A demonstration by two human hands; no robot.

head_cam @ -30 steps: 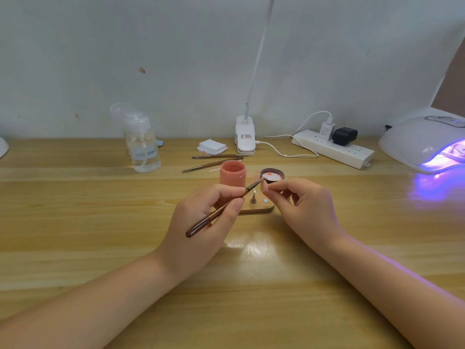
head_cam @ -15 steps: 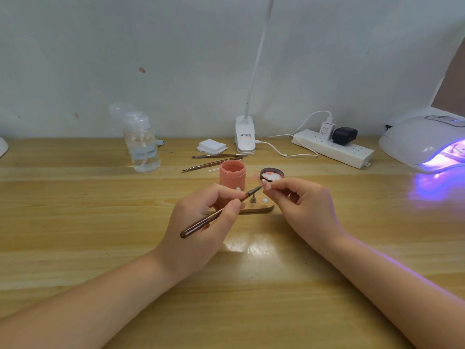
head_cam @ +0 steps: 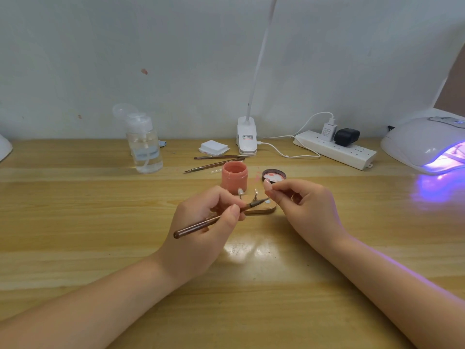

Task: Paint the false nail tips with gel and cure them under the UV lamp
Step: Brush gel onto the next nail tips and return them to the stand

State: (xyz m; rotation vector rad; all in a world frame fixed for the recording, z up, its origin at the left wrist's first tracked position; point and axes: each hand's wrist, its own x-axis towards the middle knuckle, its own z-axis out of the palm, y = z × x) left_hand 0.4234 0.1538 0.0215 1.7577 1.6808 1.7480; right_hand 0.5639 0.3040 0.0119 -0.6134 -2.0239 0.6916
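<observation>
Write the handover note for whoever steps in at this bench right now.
Left hand: grips the brush, bristle end at the right fingertips.
Right hand: pinches a nail tip for painting.
Open pink gel jar and its lid sit just behind the wooden stand; another tip is on the stand.
UV lamp is lit at far right.
Done: jar opened.
Left: finish painting the held tip, paint the rest, cure them.

Pink gel jar point(head_cam: 234, 179) open, upright behind wooden stand point(head_cam: 261, 209) w/ prob. two nail tips point(head_cam: 240, 191).
</observation>
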